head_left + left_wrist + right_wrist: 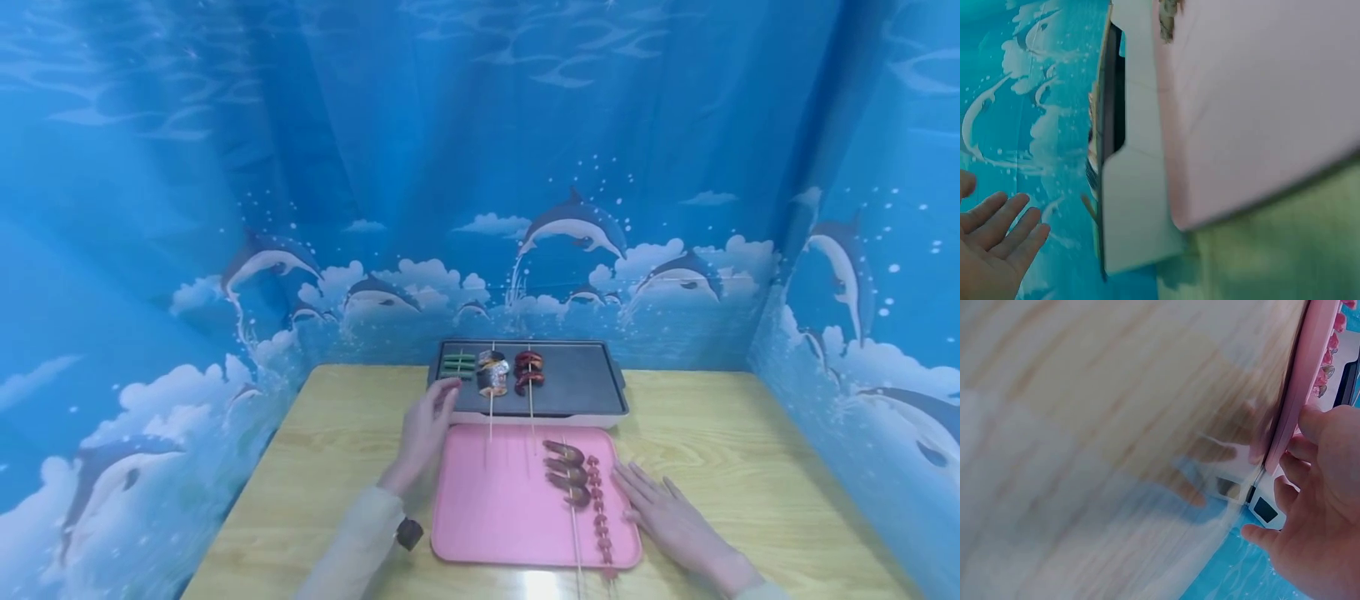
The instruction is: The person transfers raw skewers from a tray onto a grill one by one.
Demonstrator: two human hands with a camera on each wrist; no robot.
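My left hand is by the front left corner of the black griddle, fingers near a skewer of green pieces. In the left wrist view that hand has its fingers extended and holds nothing. Beside the green pieces on the griddle lie a skewer of silvery and dark chunks and one of dark red curled pieces. My right hand lies by the pink tray's right edge, fingertips at the rim. That tray carries a shrimp skewer and a skewer of small red pieces.
The griddle stands at the back of the wooden table, directly behind the tray. Blue dolphin-print curtains enclose the back and sides. Stick ends overhang the tray's front edge, and two griddle sticks reach over its back edge.
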